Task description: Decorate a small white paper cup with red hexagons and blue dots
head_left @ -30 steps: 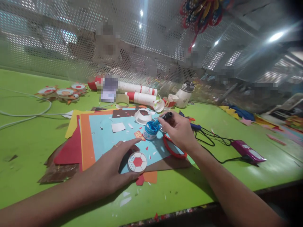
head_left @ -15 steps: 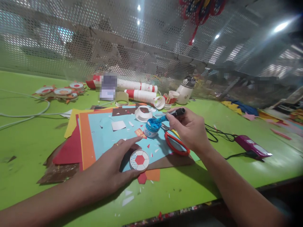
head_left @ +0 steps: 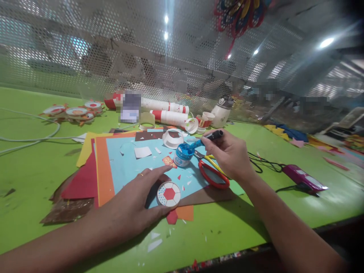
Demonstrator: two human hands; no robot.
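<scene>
My left hand [head_left: 142, 199] curls its thumb and fingers around a white paper disc [head_left: 168, 194], perhaps the bottom of a paper cup. A red hexagon marks its middle, dark lines split the rim into sections, and blue dots fill those on the left. In my right hand [head_left: 231, 151] is a black pen [head_left: 214, 135], pinched between thumb and fingers. Its blue-smeared front end rests at the mouth of a small jar of blue paint [head_left: 183, 155]. Beside the jar, under my right hand, lie scissors [head_left: 213, 175] with red and yellow handles.
Coloured paper sheets [head_left: 127, 167] with scraps lie beneath the work. A white paper ring [head_left: 173, 138] sits behind the jar. Stacked paper cups [head_left: 169, 118], a phone [head_left: 130, 107] and a white bottle [head_left: 222, 112] stand farther back. A purple device [head_left: 304, 177] with black cable lies right.
The pen's blue end stays at the jar, with my right hand shifted only slightly. My left hand keeps its hold on the disc. The whole view has tilted a little.
</scene>
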